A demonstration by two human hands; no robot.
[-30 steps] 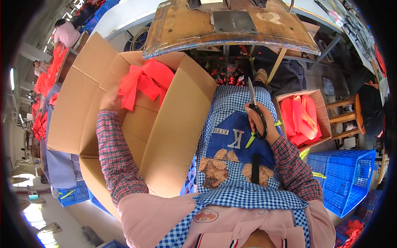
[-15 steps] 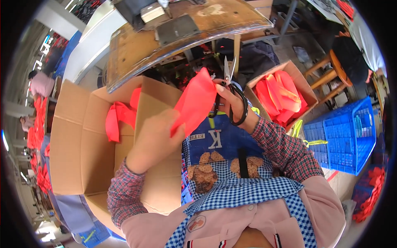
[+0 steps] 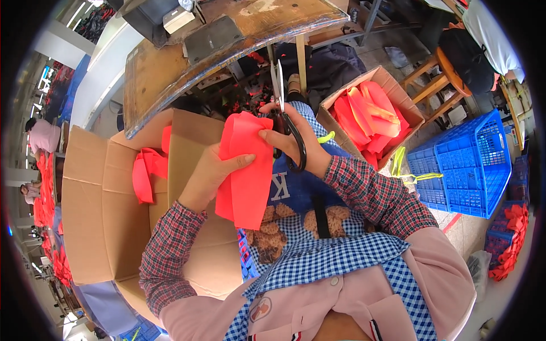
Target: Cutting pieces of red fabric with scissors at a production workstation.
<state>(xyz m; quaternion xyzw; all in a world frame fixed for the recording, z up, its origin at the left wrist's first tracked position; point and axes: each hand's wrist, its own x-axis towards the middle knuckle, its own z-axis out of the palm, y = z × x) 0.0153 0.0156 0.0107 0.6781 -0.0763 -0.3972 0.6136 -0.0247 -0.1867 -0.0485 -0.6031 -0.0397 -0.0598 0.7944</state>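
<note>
A folded strip of bright red cloth [image 3: 245, 176] hangs in front of my apron, between both hands. My left hand [image 3: 207, 175] pinches its left side, thumb on top and fingers hidden behind. In my right hand [image 3: 301, 139] are black-handled scissors [image 3: 278, 85], blades pointing away from me. The right thumb also presses on the cloth's upper right edge. Left of the hands stands a large open cardboard box [image 3: 85, 216] with a few red cloth pieces [image 3: 149, 170] inside. A smaller carton [image 3: 418, 116] at the right is filled with red cloth [image 3: 369, 119].
A worn wooden table [image 3: 165, 74] stands ahead, with a dark flat plate [image 3: 213, 40] on it. To the right are a blue plastic crate [image 3: 463, 165] with yellow-green ties and a wooden stool [image 3: 452, 71]. Other people [image 3: 42, 136] are at the far left.
The red cloth has swung from tilted up to hanging down and lies flatter. My left hand moved to its side. The scissor blades, spread before, are now nearly together.
</note>
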